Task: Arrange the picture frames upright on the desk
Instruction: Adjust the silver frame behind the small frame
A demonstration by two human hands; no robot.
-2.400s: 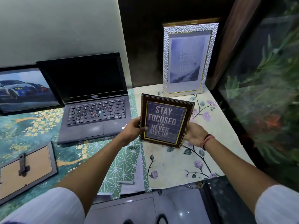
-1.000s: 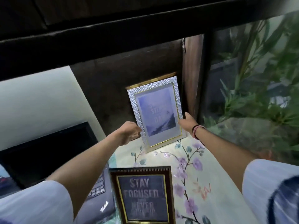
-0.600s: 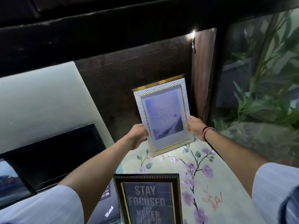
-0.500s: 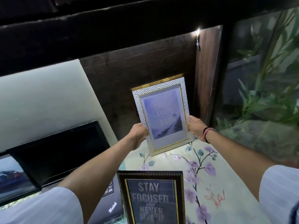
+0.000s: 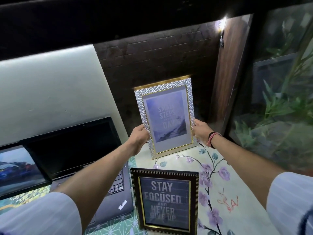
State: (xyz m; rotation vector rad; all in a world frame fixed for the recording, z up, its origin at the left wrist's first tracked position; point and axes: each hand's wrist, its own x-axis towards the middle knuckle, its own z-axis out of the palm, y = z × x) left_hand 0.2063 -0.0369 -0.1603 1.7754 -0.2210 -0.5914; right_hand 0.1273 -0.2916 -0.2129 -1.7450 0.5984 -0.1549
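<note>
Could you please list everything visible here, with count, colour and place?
Silver frame: one, silver and gold, back of the desk, held on both sides.
Dark frame: one, brown and gold, upright at the front.
Car picture: one, black frame, far left.
Laptop: one, black, open, left of the frames.
Desk mat: one, cream with purple flowers, under the frames.
Plants: green, behind glass on the right.
Left hand: grips the silver frame's left edge.
Right hand: grips its right edge; wrist bands.
</note>
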